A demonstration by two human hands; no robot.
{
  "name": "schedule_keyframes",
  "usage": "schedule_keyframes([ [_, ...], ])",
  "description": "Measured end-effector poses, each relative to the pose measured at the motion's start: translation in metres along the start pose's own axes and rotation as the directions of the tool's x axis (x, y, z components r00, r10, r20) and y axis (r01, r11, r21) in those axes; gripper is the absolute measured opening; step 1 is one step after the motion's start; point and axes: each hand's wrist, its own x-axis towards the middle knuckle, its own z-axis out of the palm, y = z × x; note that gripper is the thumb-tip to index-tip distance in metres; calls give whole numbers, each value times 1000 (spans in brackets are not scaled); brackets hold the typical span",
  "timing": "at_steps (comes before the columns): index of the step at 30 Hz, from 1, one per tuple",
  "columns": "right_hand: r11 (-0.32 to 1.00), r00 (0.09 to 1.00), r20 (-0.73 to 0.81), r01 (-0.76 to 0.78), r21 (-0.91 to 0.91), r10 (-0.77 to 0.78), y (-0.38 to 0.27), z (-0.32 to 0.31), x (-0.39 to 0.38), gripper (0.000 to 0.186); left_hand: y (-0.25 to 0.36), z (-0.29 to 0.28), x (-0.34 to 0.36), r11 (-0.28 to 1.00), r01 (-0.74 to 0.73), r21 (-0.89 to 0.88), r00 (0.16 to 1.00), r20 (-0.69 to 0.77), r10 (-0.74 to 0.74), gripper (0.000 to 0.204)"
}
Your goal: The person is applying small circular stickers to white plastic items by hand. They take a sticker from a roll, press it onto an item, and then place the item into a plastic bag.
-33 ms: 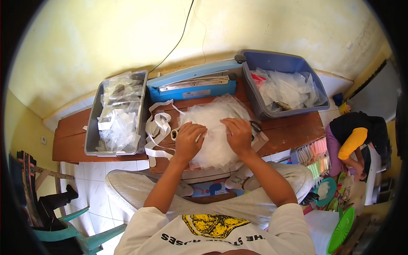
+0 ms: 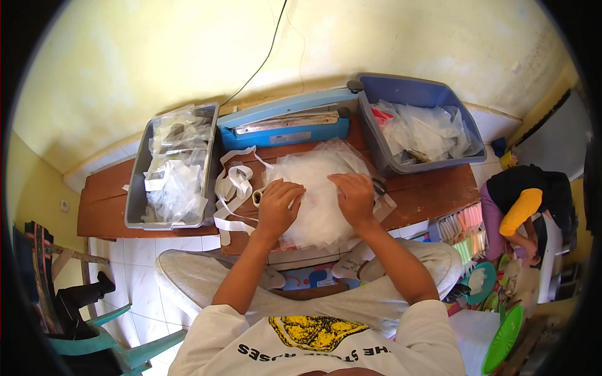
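Plastic bags (image 2: pixel 323 216), thin and cloudy, lie heaped mid-tabletop (image 2: pixel 414 193), presumably so both hands reach them easily. Left hand (image 2: pixel 279 203) and right hand (image 2: pixel 355 197) stand apart over the heap, fingers half curled; whether either pinches film, I cannot tell. Blue sealer (image 2: pixel 285 133) sits behind, between grey bin (image 2: pixel 135 182) and blue bin (image 2: pixel 433 94), likely flanking for easy reach.

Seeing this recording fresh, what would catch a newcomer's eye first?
Probably the long blue sealer at the back of the wooden table, between the left bin and right bin. Next comes the pale plastic heap nearer the wearer, the left hand and right hand over its sides.
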Motion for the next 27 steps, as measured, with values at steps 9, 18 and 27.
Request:
schedule_keyframes([
  [9,999,992,127,-15,-32,19,47,-7,-5,40,-4,1,-7,996,-70,52,996,66,67,26],
  [18,994,975,211,-52,-100,72,67,-3,-17,43,-15,3,-19,991,-80,105,993,93,70,14],
  [27,993,970,226,-67,-95,87,66,-4,-21,43,-23,-2,-20,988,-36,152,997,75,25,13],
])
